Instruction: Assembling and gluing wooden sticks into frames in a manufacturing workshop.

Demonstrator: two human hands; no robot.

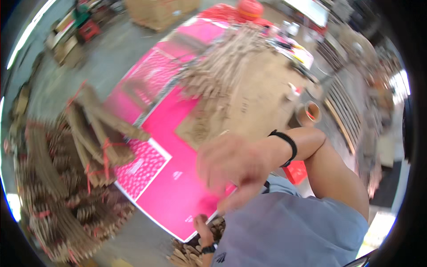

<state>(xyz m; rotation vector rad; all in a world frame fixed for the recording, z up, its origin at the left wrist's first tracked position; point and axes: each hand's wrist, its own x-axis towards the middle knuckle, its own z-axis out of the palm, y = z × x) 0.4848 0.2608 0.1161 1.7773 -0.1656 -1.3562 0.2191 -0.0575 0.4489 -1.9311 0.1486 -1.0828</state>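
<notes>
Where your right hand (pixel 229 164) hangs: over the pink printed sheet (pixel 178 200), near the brown board; it is strongly blurred, the fingers seem partly bent, and it cannot be told whether they hold or touch something.
Your left hand (pixel 203 231): low in the view, beside the near edge of the pink sheet; only a part of it shows, so its grip cannot be told, and the forearm is cut off by the lower edge.
Pink sheet: it lies on the work table in front of you, partly hidden under the brown board (pixel 262 93) and behind your right hand; whether the pink surface is one sheet or several is hard to make out.
Loose brown strips (pixel 227 60): one long heap on the far part of the table, too blurred for counting.
Tied bundles (pixel 106 151): about three lean together at your left, with red ties; more brown pieces are stacked below them, many hidden.
Wrists: one black bracelet (pixel 290 144) on your right, one black watch (pixel 209 248) on your left.
Round brown roll (pixel 309 113): one, just beyond your right forearm.
Red stool (pixel 295 172): one, mostly hidden behind your right arm.
</notes>
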